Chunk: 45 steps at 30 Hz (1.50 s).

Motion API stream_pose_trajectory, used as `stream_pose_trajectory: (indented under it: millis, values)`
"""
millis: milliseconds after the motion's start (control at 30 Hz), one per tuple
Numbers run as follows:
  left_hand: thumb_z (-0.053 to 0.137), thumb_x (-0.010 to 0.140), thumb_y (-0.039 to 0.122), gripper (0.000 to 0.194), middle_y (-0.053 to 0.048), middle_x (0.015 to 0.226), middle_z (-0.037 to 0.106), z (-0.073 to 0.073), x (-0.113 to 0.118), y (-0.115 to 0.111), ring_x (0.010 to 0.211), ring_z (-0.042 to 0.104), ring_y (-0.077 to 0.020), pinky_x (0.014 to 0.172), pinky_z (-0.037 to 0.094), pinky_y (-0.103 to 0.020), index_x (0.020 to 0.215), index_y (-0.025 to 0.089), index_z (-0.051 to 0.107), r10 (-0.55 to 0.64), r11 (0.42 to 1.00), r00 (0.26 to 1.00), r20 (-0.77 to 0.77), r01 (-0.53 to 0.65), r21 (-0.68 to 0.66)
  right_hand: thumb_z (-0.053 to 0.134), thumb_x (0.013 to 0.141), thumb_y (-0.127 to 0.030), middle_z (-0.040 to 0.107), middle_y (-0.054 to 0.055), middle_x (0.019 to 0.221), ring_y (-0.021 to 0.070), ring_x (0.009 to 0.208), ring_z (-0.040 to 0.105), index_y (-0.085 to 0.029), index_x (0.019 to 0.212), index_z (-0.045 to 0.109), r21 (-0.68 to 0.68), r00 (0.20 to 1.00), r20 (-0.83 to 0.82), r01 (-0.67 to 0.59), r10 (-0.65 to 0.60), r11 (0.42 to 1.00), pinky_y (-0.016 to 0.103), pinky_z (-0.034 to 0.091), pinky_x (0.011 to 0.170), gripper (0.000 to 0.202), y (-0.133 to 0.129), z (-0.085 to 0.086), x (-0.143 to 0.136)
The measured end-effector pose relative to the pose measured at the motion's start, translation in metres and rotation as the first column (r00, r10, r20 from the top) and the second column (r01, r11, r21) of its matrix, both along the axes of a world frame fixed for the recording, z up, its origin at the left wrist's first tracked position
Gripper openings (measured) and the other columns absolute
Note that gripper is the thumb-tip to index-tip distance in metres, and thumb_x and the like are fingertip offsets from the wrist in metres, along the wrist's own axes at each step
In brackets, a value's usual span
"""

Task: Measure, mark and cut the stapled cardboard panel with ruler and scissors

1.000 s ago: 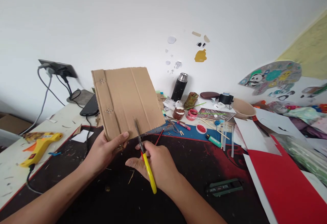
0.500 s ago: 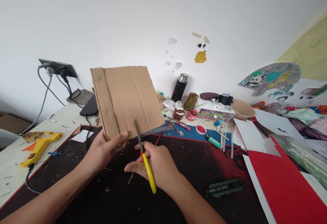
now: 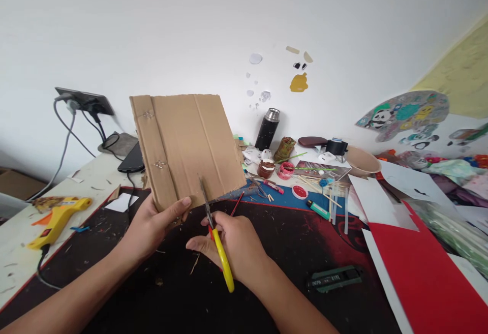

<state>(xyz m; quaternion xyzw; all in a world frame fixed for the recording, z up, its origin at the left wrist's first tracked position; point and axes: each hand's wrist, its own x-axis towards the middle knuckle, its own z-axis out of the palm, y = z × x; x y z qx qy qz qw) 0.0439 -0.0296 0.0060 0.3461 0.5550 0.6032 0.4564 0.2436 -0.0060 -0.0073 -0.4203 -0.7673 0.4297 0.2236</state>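
Note:
A piece of brown corrugated cardboard (image 3: 186, 141) is held up above the dark mat, its near edge toward me. My left hand (image 3: 152, 224) grips its lower left corner, thumb on the front face and fingers behind. In my right hand (image 3: 236, 245) is a pair of scissors (image 3: 222, 260) with yellow and red handles. One blade lies over the front of the cardboard at the lower edge; the other blade is hidden behind it. The thumb of my right hand sticks out to the left of the handles.
A yellow glue gun (image 3: 61, 222) lies on the left of the table. Paint jars (image 3: 266, 169), a black thermos (image 3: 267, 129) and wooden sticks stand or lie at the back. A utility knife (image 3: 335, 278) rests on the mat (image 3: 290, 298); red paper (image 3: 430, 268) is at right.
The cardboard has tipped slightly, its upper edge a little higher and further left. The scissors stay at its lower edge, and both hands keep their grip.

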Motion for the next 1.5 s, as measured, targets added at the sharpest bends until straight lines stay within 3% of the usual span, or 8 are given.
stream_pose_trajectory:
  millis: [333,467,633,833,1100,1300,1500]
  values:
    - [0.100,0.061,0.065,0.053,-0.001,0.058,0.064,-0.002,0.000,-0.002,0.055,0.056,-0.0177,0.049,0.045,-0.028,0.067,0.023,0.069,-0.041,0.999,0.996,-0.082,0.041,-0.004,0.080,0.092,-0.078,0.076,0.002,0.072,0.0185,0.062,0.071,-0.021,0.107,0.082,0.056,0.999,-0.007,0.038,-0.038,0.998,0.026,0.046,0.058,0.059,-0.001,0.000,0.000]
    - [0.102,0.058,0.062,0.053,0.000,0.060,0.064,-0.004,0.000,-0.002,0.055,0.055,-0.0166,0.049,0.045,-0.027,0.071,0.023,0.069,-0.022,1.000,0.999,-0.024,0.022,-0.016,0.080,0.094,-0.075,0.077,0.002,0.072,0.0183,0.061,0.071,-0.021,0.107,0.082,0.072,0.999,0.010,0.044,-0.045,0.996,0.026,0.046,0.060,0.055,-0.002,-0.001,-0.001]
    - [0.101,0.064,0.059,0.049,0.000,0.061,0.064,-0.012,-0.001,-0.002,0.056,0.057,-0.0169,0.050,0.046,-0.027,0.074,0.022,0.070,-0.053,0.999,0.998,-0.020,0.052,-0.002,0.083,0.096,-0.065,0.079,0.002,0.074,0.0176,0.062,0.071,-0.021,0.104,0.082,0.048,0.998,0.031,0.055,-0.057,0.997,0.026,0.047,0.061,0.044,-0.002,0.000,-0.002]
    - [0.101,0.065,0.058,0.049,0.002,0.060,0.062,-0.014,0.003,-0.003,0.056,0.055,-0.0165,0.050,0.047,-0.027,0.075,0.023,0.069,-0.029,1.000,1.000,0.000,0.029,0.006,0.082,0.101,-0.051,0.082,0.003,0.083,0.0195,0.074,0.076,-0.022,0.096,0.080,0.011,0.997,0.063,0.034,-0.035,0.999,0.027,0.050,0.071,0.029,-0.003,0.013,-0.003]
    - [0.101,0.063,0.061,0.052,0.002,0.065,0.063,-0.014,0.003,-0.005,0.060,0.056,-0.0162,0.053,0.049,-0.027,0.079,0.023,0.069,-0.015,1.000,1.000,-0.016,0.015,-0.009,0.082,0.101,-0.051,0.076,0.001,0.075,0.0171,0.066,0.069,-0.022,0.093,0.078,-0.024,0.998,0.057,0.018,-0.016,1.000,0.027,0.045,0.066,0.030,-0.002,0.015,-0.003]
    - [0.100,0.065,0.061,0.051,0.002,0.063,0.063,-0.015,0.002,-0.004,0.058,0.055,-0.0165,0.051,0.045,-0.027,0.077,0.023,0.068,-0.024,1.000,0.999,-0.022,0.024,-0.004,0.081,0.103,-0.047,0.081,0.004,0.083,0.0210,0.078,0.077,-0.022,0.092,0.078,0.002,0.995,0.086,0.042,-0.042,0.999,0.028,0.049,0.074,0.028,-0.003,0.016,-0.004]
    - [0.100,0.069,0.059,0.049,0.002,0.063,0.063,-0.020,0.000,-0.004,0.058,0.055,-0.0160,0.052,0.046,-0.026,0.079,0.023,0.068,-0.040,0.999,0.999,-0.017,0.040,0.019,0.076,0.105,-0.044,0.083,0.006,0.084,0.0239,0.080,0.079,-0.022,0.093,0.077,0.062,0.991,0.122,0.041,-0.048,0.997,0.029,0.048,0.071,0.026,-0.004,0.013,-0.004]
